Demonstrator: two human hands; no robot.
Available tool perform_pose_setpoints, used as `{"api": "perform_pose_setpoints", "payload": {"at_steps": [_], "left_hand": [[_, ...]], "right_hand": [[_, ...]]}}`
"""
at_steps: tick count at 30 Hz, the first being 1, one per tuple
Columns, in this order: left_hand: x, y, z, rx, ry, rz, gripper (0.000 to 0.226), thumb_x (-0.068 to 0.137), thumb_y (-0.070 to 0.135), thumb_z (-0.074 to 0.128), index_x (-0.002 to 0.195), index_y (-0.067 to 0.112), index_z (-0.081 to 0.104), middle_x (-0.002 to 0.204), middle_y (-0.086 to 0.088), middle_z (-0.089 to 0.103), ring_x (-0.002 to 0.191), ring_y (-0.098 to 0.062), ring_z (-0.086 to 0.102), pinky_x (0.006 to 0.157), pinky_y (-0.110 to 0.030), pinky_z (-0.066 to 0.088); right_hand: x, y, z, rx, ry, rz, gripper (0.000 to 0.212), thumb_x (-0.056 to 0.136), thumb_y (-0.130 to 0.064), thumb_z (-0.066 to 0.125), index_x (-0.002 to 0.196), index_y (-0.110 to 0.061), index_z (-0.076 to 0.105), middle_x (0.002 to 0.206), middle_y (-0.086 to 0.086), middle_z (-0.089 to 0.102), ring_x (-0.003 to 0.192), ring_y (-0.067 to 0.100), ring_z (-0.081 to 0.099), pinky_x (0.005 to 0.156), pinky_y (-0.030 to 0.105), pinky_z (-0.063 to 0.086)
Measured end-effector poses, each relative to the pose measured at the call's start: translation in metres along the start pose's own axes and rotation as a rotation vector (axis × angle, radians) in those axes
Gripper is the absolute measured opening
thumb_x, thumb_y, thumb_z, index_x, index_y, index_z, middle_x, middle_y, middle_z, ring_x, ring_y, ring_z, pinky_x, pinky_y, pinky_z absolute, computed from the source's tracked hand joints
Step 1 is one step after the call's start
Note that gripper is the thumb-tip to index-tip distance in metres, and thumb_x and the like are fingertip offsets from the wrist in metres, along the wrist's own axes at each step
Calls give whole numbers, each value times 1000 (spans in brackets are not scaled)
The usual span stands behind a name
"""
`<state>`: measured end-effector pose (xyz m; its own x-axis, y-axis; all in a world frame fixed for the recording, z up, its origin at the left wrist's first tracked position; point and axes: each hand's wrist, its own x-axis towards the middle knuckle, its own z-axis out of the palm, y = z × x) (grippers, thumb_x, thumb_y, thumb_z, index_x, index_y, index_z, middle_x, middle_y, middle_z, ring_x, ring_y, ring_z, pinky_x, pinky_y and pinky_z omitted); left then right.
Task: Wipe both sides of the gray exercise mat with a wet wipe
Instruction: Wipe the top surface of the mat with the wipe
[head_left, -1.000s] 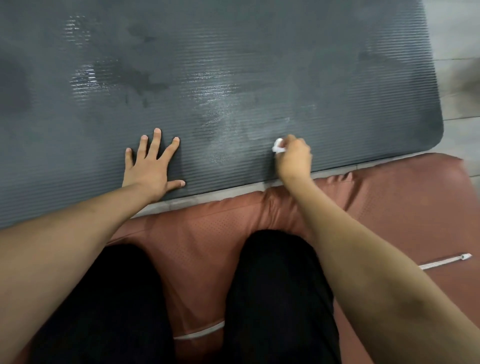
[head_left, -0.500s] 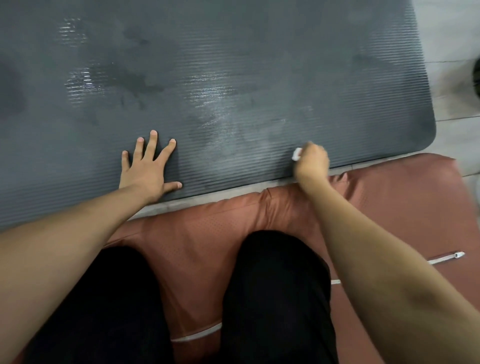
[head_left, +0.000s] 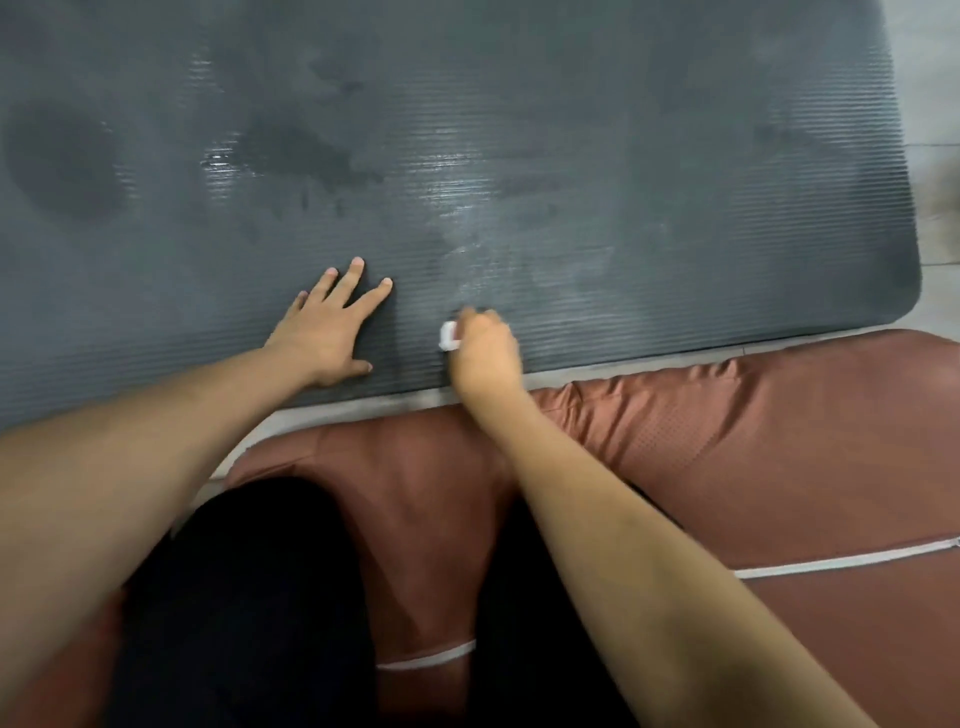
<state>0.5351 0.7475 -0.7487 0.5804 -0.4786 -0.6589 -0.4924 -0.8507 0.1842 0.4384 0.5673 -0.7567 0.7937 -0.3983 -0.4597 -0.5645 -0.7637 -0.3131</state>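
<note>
The gray ribbed exercise mat (head_left: 571, 130) lies flat on the floor and fills the upper part of the view, with damp streaks and dark patches on it. My left hand (head_left: 327, 327) rests flat on the mat near its front edge, fingers spread. My right hand (head_left: 485, 348) grips a small bunched white wet wipe (head_left: 448, 336) and presses it onto the mat just right of the left hand. Only a bit of the wipe shows past the fingers.
A reddish-brown cushion (head_left: 753, 441) with white zip lines lies under my knees, along the mat's front edge. Pale floor tiles (head_left: 930, 130) show to the right of the mat's rounded corner.
My right hand with the wipe has swept left along the mat's front edge, ending close to the left hand. The left hand has stayed flat in place.
</note>
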Motion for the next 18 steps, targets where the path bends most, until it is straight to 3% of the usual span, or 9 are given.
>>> {"api": "perform_pose_setpoints", "payload": {"at_steps": [4, 7, 9, 14, 18], "left_hand": [[-12, -21, -4, -21, 99, -63, 117, 79, 51, 82, 162, 39, 0, 170, -5, -15, 157, -33, 1, 122, -54, 24], [-16, -32, -2, -15, 131, -107, 117, 77, 62, 79, 162, 39, 1, 171, -6, -11, 157, -32, 3, 124, -53, 19], [-15, -35, -1, -18, 145, -104, 117, 76, 66, 77, 162, 39, 2, 171, -6, -9, 157, -32, 3, 124, -53, 18], [-13, -43, -1, -35, 130, -65, 117, 76, 61, 80, 162, 37, 5, 171, -5, -8, 157, -32, 4, 123, -54, 19], [-12, -65, -2, 35, 150, -46, 120, 75, 64, 79, 162, 38, 0, 170, -5, -11, 156, -33, 3, 123, -54, 20]], "right_hand": [[37, 102, -60, -24, 243, 335, 19, 87, -12, 53, 99, -7, 67, 105, 22, 65, 100, 39, 63, 83, 38, 49], [45, 129, -75, 72, 276, 457, 19, 83, -12, 53, 93, -11, 69, 101, 18, 68, 100, 37, 63, 86, 36, 49], [41, 98, -56, 108, 247, 388, 13, 83, -16, 59, 91, -14, 68, 97, 14, 69, 97, 34, 64, 83, 34, 49], [-8, -55, 34, 89, -14, -148, 13, 85, -9, 61, 97, -7, 65, 98, 17, 62, 91, 36, 59, 73, 38, 44], [-21, -93, 50, 101, 32, -256, 7, 87, -7, 61, 93, -9, 63, 95, 14, 58, 86, 35, 57, 69, 38, 44]]}}
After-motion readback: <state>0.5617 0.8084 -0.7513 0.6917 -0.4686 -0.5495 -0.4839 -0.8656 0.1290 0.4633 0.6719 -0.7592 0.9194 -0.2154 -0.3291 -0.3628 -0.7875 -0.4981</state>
